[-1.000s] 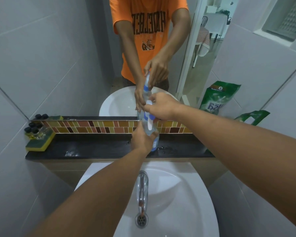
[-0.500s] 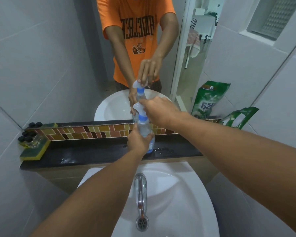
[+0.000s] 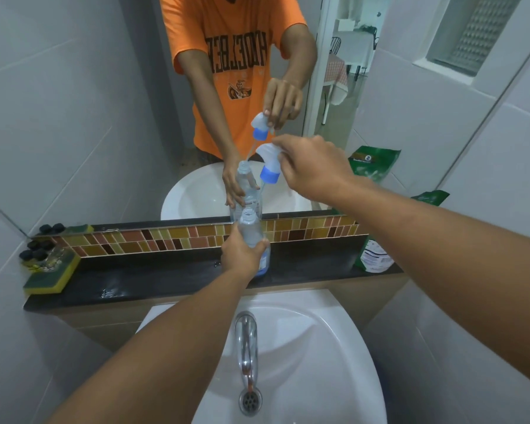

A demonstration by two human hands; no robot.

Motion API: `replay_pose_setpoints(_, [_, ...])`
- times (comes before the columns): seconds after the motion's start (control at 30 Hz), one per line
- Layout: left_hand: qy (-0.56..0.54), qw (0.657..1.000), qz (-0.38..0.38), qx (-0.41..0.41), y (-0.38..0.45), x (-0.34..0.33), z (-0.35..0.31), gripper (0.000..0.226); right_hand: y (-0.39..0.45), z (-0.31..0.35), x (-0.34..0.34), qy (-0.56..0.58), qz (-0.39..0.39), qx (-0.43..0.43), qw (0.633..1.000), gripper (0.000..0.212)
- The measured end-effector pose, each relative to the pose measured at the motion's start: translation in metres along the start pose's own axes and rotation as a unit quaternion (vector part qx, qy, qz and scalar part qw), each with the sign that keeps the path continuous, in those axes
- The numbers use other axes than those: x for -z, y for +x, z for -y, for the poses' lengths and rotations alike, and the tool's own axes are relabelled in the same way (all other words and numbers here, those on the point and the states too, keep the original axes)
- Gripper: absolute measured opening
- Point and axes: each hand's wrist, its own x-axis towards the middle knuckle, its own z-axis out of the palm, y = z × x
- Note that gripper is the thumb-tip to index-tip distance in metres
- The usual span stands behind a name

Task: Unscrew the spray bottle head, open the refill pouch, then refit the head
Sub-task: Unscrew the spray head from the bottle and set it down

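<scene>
Above the left-held bottle (image 3: 251, 231), right hand (image 3: 311, 169) lifts head (image 3: 268, 162).

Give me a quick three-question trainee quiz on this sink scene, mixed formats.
1. True or false: the white spray head with blue collar is off the clear plastic bottle.
2. Which hand grips the bottle: A left hand, B right hand?
3. Fill in: the green refill pouch stands on the black ___.

Key: 1 true. 2 A. 3 ledge.
</scene>
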Motion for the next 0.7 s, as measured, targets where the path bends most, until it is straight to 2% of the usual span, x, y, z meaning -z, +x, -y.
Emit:
replay_pose_setpoints(0.37, [-0.001, 1.000, 0.006, -0.005, -0.003, 0.001, -0.001, 0.068, -0.010, -0.037, 0.040, 0.079, -0.077, -0.157, 0.981, 0.037])
replay_pose_setpoints(0.7, [-0.007, 1.000, 0.007, -0.002, -0.003, 0.001, -0.002, 0.068, -0.030, -0.082, 0.058, 0.218, -0.175, -0.313, 0.908, 0.025])
